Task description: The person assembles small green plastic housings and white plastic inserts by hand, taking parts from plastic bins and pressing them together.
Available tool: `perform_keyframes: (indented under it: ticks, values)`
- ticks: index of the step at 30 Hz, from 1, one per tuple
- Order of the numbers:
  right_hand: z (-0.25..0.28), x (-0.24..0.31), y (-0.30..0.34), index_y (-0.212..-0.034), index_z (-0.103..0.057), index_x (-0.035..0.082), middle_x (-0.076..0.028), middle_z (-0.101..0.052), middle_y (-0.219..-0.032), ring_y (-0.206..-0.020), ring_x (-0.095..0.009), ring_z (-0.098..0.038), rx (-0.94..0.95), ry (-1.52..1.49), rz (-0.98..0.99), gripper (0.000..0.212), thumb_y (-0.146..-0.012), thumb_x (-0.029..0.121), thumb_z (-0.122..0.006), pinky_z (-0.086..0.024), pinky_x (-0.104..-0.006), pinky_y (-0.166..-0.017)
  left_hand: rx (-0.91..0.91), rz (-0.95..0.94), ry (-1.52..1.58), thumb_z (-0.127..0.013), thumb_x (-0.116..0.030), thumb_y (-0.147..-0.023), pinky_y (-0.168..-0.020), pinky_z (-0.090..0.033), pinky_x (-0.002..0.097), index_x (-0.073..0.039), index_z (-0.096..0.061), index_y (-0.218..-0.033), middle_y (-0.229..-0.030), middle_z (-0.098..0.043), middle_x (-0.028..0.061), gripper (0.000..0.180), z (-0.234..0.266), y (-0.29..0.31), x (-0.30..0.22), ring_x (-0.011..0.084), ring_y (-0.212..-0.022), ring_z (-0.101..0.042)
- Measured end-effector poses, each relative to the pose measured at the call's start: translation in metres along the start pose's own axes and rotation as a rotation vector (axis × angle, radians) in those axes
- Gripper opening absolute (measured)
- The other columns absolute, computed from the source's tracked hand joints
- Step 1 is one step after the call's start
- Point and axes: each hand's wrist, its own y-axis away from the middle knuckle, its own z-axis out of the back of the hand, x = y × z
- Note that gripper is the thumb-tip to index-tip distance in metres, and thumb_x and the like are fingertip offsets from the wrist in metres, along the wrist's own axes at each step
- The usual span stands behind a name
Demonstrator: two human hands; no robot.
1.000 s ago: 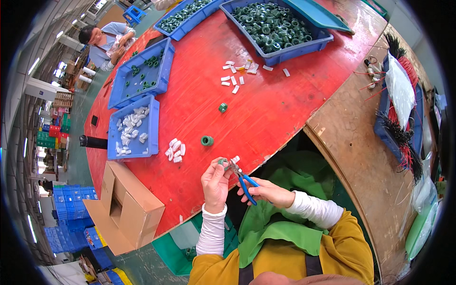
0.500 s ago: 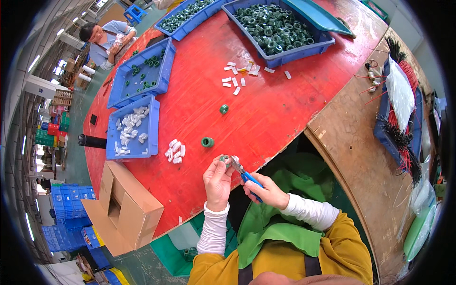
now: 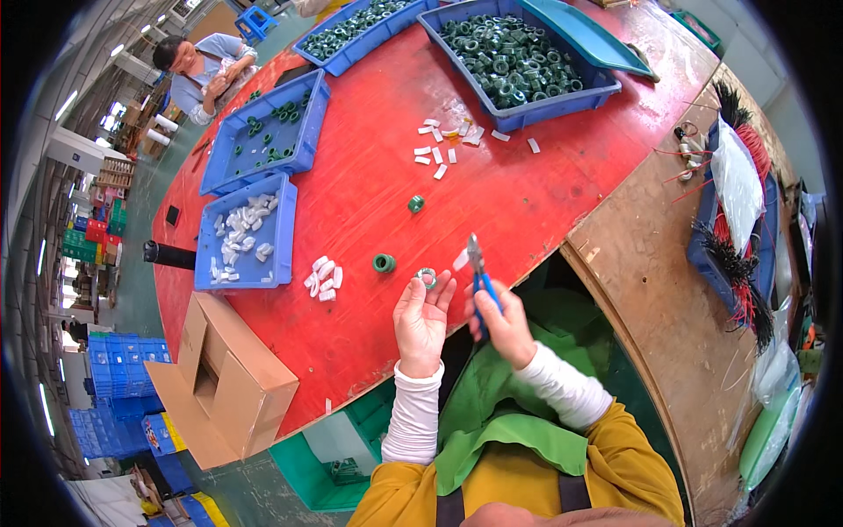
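Note:
My left hand (image 3: 420, 327) holds a small green ring (image 3: 426, 275) with a pale inner edge at its fingertips, palm up. In my right hand (image 3: 504, 327) is a pair of blue-handled cutting pliers (image 3: 477, 263), jaws pointing away from me and apart from the ring. Beside the jaws shows a white strip (image 3: 461, 259); I cannot tell if it touches the table. Two more green rings lie on the red table: one ring (image 3: 384, 263) just past my left hand, another ring (image 3: 415, 204) farther off. Left of them is a cluster of white pieces (image 3: 326, 279).
A blue bin (image 3: 527, 114) heaped with green rings stands at the back, near scattered white strips (image 3: 439, 156). At left are a bin of white pieces (image 3: 283, 233), a bin with some rings (image 3: 303, 145) and a cardboard box (image 3: 250, 400). Bundled wires (image 3: 746, 202) lie right. A person (image 3: 206, 75) sits across.
The pliers have come away from the ring, moving right and tipping upward. My left hand has opened out somewhat around the ring. A white strip now shows beside the jaws.

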Motion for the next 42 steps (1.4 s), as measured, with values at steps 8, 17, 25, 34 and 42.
perform_keyframes:
  ticks: [8,17,25,34,42]
  values:
    - [0.062,0.053,-0.05,-0.111,-0.056,0.0,-0.011,-0.056,-0.098,-0.092,-0.029,-0.052,-0.301,1.485,0.685,0.056,-0.067,0.027,-0.077,-0.041,-0.04,-0.079,0.055,-0.028,-0.138,-0.056,-0.017,-0.095,-0.093,-0.05,0.0437,-0.004,-0.063,-0.102,-0.106,-0.063,0.0086,0.016,0.003,0.017,-0.008,0.0264,-0.104,-0.061]
    - [0.056,0.043,-0.069,-0.114,-0.056,-0.002,-0.014,-0.055,-0.113,-0.109,-0.031,-0.049,-0.287,1.505,0.791,0.058,-0.07,0.03,-0.075,-0.038,-0.043,-0.096,0.052,-0.056,-0.195,-0.057,-0.012,-0.094,-0.091,-0.052,0.0384,0.001,-0.059,-0.113,-0.103,-0.065,0.0088,0.023,0.0,0.026,-0.004,0.0209,-0.099,-0.063]
    - [0.018,0.046,-0.025,-0.088,-0.066,0.005,-0.008,-0.061,-0.086,-0.085,-0.023,-0.052,0.193,0.7,0.396,0.021,-0.083,0.025,-0.068,-0.042,-0.0346,-0.074,0.064,-0.09,-0.278,-0.056,-0.01,-0.094,-0.092,-0.052,0.0371,0.002,-0.059,-0.112,-0.107,-0.062,0.0072,0.022,-0.001,0.029,0.005,0.0195,-0.101,-0.062]
    - [0.003,0.037,-0.022,-0.081,-0.062,0.001,-0.008,-0.06,-0.078,-0.076,-0.02,-0.054,0.17,0.489,0.213,0.018,-0.081,0.018,-0.068,-0.045,-0.0317,-0.066,0.058,-0.21,-0.415,-0.054,-0.006,-0.094,-0.091,-0.05,0.0335,0.004,-0.061,-0.108,-0.111,-0.058,0.006,0.018,-0.001,0.032,0.016,0.0161,-0.103,-0.058]
    - [-0.019,0.033,-0.012,-0.07,-0.055,0.003,-0.008,-0.053,-0.069,-0.068,-0.027,-0.047,-0.223,0.793,0.832,0.014,-0.069,0.004,-0.068,-0.038,-0.0371,-0.061,-0.036,-0.349,-0.344,-0.055,-0.005,-0.093,-0.084,-0.049,0.0278,0.006,-0.061,-0.106,-0.111,-0.057,0.0067,0.017,-0.015,0.033,0.031,0.0131,-0.095,-0.059]
